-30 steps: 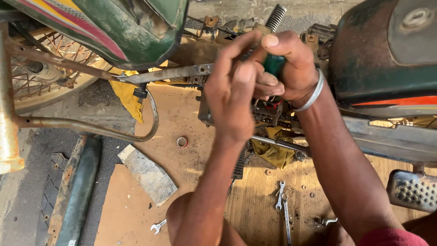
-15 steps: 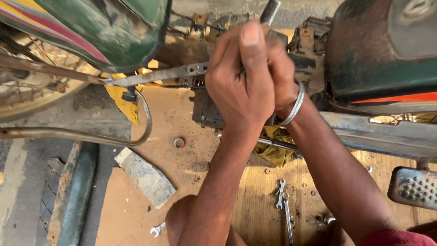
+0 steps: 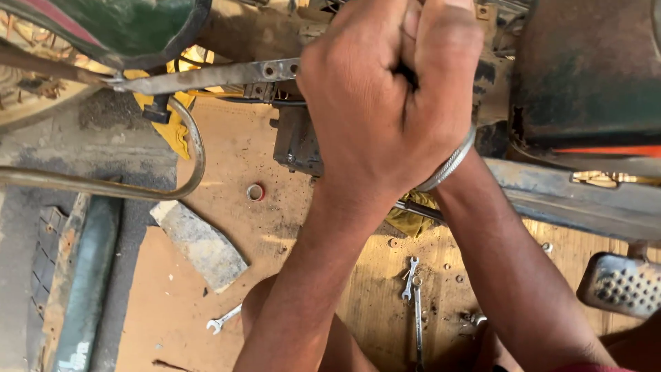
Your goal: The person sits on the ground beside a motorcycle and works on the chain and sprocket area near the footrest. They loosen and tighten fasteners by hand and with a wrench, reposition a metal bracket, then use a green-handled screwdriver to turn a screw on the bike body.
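Spanners lie nearest on the wooden board, by its near edge. Farther off, the left hand and right hand clench together around a dark handle, mostly hidden, above the metal engine block.

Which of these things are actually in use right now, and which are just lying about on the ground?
In use:
left hand and right hand, clasped together around something hidden
metal bracket and engine block, right beside the hands

Lying about:
metal ring
stone wedge
small spanner
spanners on the board
yellow rag
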